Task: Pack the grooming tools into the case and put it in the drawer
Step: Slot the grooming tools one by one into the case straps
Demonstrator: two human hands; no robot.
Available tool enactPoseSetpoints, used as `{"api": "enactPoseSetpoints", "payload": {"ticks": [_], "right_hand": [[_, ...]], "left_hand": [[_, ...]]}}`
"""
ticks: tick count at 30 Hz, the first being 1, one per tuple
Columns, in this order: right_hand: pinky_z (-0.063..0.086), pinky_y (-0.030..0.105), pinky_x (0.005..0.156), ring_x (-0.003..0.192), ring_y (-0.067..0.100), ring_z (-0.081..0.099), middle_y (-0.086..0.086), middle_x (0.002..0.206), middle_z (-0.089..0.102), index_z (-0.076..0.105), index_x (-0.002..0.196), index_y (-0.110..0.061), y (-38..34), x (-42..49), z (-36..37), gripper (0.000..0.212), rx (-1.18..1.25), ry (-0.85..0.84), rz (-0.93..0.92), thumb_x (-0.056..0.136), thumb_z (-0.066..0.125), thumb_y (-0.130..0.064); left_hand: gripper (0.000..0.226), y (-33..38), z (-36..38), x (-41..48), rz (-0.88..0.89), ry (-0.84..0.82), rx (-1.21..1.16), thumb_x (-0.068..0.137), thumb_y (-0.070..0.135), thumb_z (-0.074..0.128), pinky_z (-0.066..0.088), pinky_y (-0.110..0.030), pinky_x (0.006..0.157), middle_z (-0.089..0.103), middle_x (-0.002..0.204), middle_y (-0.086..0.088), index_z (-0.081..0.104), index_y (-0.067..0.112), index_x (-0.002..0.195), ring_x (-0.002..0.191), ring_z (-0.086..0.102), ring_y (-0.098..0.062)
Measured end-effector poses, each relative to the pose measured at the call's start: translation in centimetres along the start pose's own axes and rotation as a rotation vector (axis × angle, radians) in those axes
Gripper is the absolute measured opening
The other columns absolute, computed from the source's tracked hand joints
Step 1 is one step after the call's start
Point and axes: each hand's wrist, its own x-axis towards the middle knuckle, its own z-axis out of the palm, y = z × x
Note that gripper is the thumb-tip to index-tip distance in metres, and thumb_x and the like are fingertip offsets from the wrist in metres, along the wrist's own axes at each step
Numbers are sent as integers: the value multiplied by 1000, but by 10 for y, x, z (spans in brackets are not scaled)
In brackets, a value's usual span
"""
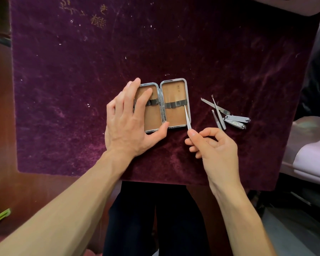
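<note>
Head view: left hand (splayed) steadies case; right hand fingers pinch tool.

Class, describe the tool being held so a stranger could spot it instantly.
On the purple velvet cloth lies an open tan-lined case. At its right edge, the right hand pinches a thin silver tool; unlike the loose tools farther right, it is held, tip at the elastic band.

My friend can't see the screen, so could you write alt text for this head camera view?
A person's left hand steadies an open, tan-lined metal case on a purple velvet cloth, while the right hand slides a thin metal tool toward the elastic band in the case's right half. More metal grooming tools lie loose to the right.
</note>
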Motion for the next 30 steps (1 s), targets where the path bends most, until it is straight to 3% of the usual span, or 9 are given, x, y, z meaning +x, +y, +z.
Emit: {"api": "enactPoseSetpoints", "payload": {"ticks": [7, 15, 18, 22, 30], "right_hand": [[49, 11, 55, 57, 1, 71, -3, 77, 84, 65, 94, -14, -2, 8, 13, 27, -38, 43, -12, 90, 85, -31], [50, 30, 67, 52, 3, 70, -3, 72, 82, 66, 89, -17, -5, 11, 21, 31, -79, 98, -14, 87, 87, -40], [51, 28, 65, 52, 3, 70, -5, 71, 81, 66, 89, -17, -6, 14, 23, 32, -103, 112, -23, 87, 86, -42], [51, 15, 50, 50, 4, 70, -5, 70, 81, 66, 89, -16, -6, 17, 24, 34, -102, 121, -33, 86, 86, -44], [51, 13, 50, 51, 7, 72, -3, 68, 80, 64, 82, -18, -6, 16, 29, 35, -93, 131, -75, 86, 86, -45]], "left_hand": [[83, 0, -1, 0, -3, 1, -1, 82, 72, 58, 35, -45, 110, 38, 162, -13, 51, 17, 144, 148, 40, -31], [82, 0, 0, 0, 0, 9, 2, 82, 73, 56, 36, -45, 109, 39, 161, -12, 48, 18, 143, 147, 41, -31], [82, -1, 1, 1, 1, 9, 4, 82, 73, 56, 36, -45, 109, 39, 161, -13, 49, 18, 143, 147, 40, -31], [83, 0, 0, 1, -2, 6, 1, 81, 73, 57, 35, -45, 109, 39, 161, -13, 49, 18, 143, 147, 40, -31], [83, 0, -1, 1, -5, -3, 8, 81, 72, 58, 35, -44, 110, 40, 160, -14, 51, 17, 143, 148, 40, -31]]}}
